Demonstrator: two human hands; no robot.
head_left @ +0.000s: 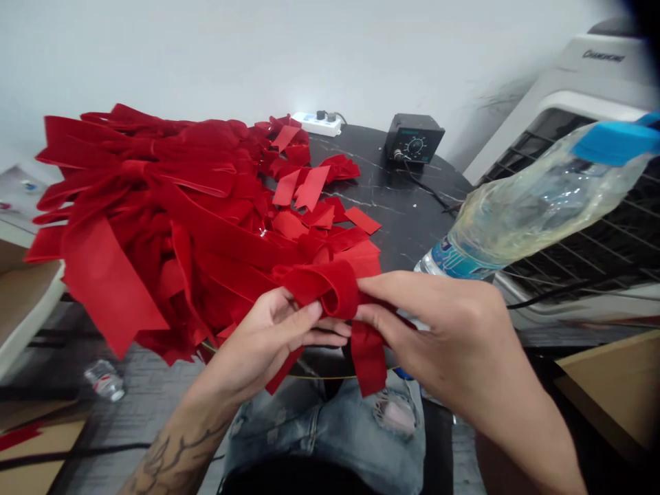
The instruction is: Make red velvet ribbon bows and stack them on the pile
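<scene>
Between my two hands is a red velvet ribbon (340,289), bent into a loop with tails hanging below the table edge. My left hand (283,337) is closed on the loop's left side, its thumb pressed against the lower rim and its fingers underneath. On the right side, my right hand (427,316) pinches the ribbon between thumb and fingers. Just beyond and to the left rises a large pile of red velvet bows (155,185). Several cut red ribbon pieces (314,185) lie scattered behind the loop.
The round black marbled table (355,151) carries a power strip (317,124) and a black control box (415,137) with a cable. A blue-capped plastic bottle (536,199) leans at the right before a white heater-like appliance (572,82). A small bottle (106,380) lies on the floor.
</scene>
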